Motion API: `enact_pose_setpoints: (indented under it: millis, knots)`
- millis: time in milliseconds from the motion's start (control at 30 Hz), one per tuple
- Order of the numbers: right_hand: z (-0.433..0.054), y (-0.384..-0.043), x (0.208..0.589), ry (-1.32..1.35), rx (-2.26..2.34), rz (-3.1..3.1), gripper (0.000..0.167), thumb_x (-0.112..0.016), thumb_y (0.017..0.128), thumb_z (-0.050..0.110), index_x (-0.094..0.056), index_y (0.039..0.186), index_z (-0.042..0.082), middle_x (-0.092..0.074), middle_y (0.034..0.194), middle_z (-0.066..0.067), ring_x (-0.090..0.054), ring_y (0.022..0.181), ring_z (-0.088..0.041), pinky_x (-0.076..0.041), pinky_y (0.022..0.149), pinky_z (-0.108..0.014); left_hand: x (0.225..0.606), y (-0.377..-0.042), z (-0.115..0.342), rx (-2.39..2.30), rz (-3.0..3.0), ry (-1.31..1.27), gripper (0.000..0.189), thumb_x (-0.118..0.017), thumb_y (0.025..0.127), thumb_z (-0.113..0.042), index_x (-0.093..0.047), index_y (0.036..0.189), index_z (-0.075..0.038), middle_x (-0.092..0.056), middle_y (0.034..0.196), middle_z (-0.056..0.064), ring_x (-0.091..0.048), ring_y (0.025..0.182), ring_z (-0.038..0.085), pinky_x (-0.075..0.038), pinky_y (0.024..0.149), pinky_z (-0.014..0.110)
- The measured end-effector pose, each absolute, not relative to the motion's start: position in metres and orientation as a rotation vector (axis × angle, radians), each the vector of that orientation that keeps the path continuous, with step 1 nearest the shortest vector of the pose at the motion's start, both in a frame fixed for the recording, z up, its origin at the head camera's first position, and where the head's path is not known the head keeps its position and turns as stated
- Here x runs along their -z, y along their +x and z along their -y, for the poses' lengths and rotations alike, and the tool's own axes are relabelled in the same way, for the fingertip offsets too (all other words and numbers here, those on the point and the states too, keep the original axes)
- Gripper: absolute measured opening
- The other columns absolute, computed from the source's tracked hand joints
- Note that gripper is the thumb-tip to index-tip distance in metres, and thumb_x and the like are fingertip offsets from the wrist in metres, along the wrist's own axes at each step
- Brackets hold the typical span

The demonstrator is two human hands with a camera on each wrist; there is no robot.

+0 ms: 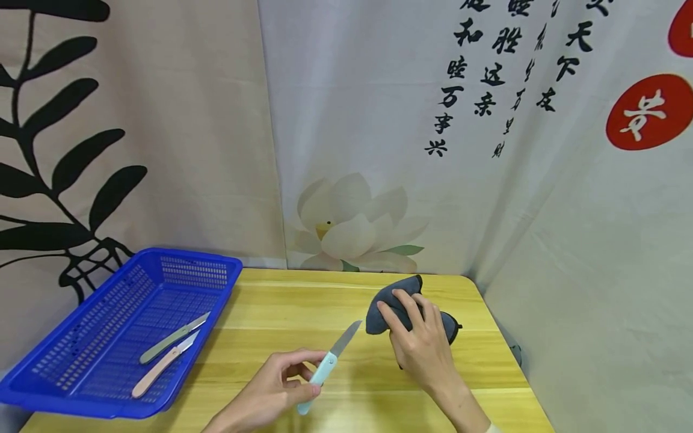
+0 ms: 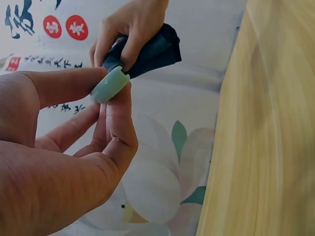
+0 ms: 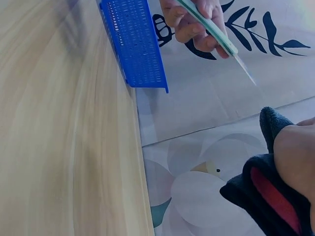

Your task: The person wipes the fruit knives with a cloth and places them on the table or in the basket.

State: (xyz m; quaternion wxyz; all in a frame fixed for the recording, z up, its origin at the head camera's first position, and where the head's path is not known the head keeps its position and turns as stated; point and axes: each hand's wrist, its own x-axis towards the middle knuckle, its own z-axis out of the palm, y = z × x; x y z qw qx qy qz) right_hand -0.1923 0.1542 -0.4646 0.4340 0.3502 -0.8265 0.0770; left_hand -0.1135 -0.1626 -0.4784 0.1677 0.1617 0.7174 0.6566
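Observation:
My left hand pinches the pale mint handle of a folding knife between thumb and fingers. The blade is out, angled up and to the right. In the left wrist view the handle's end shows between the fingertips. To the right, my right hand grips a bunched dark blue-grey cloth. A red patch shows in a fold of that cloth in the right wrist view. The blade tip points toward the cloth, with a small gap between them in the head view.
A blue plastic basket stands on the left of the wooden table. Inside lie a green-handled knife and a pink-handled knife, blades out. A printed curtain hangs behind the table.

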Motion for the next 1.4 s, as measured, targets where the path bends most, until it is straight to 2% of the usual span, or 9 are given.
enact_pose_setpoints:
  millis: [267, 633, 867, 1000, 1400]
  knots:
    - [-0.142, -0.178, 0.463, 0.996, -0.270, 1.966, 0.040, -0.044, 0.119, 0.022, -0.076, 0.142, 0.018, -0.069, 0.147, -0.019, -0.060, 0.117, -0.039, -0.055, 0.090, -0.054, 0.476, -0.113, 0.159, -1.880, -2.094, 0.374, 0.052, -0.077, 0.105, -0.012, -0.065, 0.155, -0.005, -0.068, 0.145, 0.022, -0.071, 0.112, 0.023, -0.065, 0.082, 0.031]
    - [-0.117, -0.156, 0.471, 1.145, -0.231, 2.010, 0.041, -0.039, 0.122, 0.028, -0.075, 0.143, 0.026, -0.068, 0.150, -0.011, -0.061, 0.121, -0.034, -0.059, 0.096, -0.051, 0.475, -0.116, 0.153, -1.849, -2.086, 0.452, 0.047, -0.076, 0.108, -0.017, -0.068, 0.154, -0.009, -0.071, 0.149, 0.018, -0.072, 0.117, 0.024, -0.064, 0.089, 0.030]
    - [-0.117, -0.158, 0.470, 1.114, -0.184, 2.024, 0.042, -0.038, 0.123, 0.027, -0.076, 0.140, 0.025, -0.067, 0.149, -0.012, -0.060, 0.121, -0.036, -0.057, 0.096, -0.051, 0.476, -0.115, 0.154, -1.851, -2.091, 0.544, 0.047, -0.075, 0.109, -0.013, -0.067, 0.155, -0.007, -0.070, 0.151, 0.023, -0.074, 0.113, 0.017, -0.064, 0.091, 0.027]
    - [-0.119, -0.161, 0.469, 1.100, -0.199, 2.012, 0.041, -0.039, 0.122, 0.026, -0.076, 0.139, 0.025, -0.068, 0.148, -0.012, -0.061, 0.121, -0.037, -0.058, 0.097, -0.052, 0.476, -0.115, 0.155, -1.868, -2.061, 0.519, 0.050, -0.076, 0.109, -0.014, -0.065, 0.156, -0.004, -0.069, 0.150, 0.025, -0.074, 0.110, 0.016, -0.065, 0.088, 0.027]
    - [-0.134, -0.175, 0.465, 1.032, -0.172, 2.004, 0.041, -0.040, 0.121, 0.025, -0.076, 0.141, 0.024, -0.069, 0.146, -0.015, -0.061, 0.120, -0.039, -0.059, 0.094, -0.055, 0.475, -0.115, 0.155, -1.853, -2.033, 0.497, 0.049, -0.073, 0.110, -0.016, -0.065, 0.157, -0.005, -0.070, 0.150, 0.024, -0.072, 0.110, 0.019, -0.063, 0.087, 0.029]
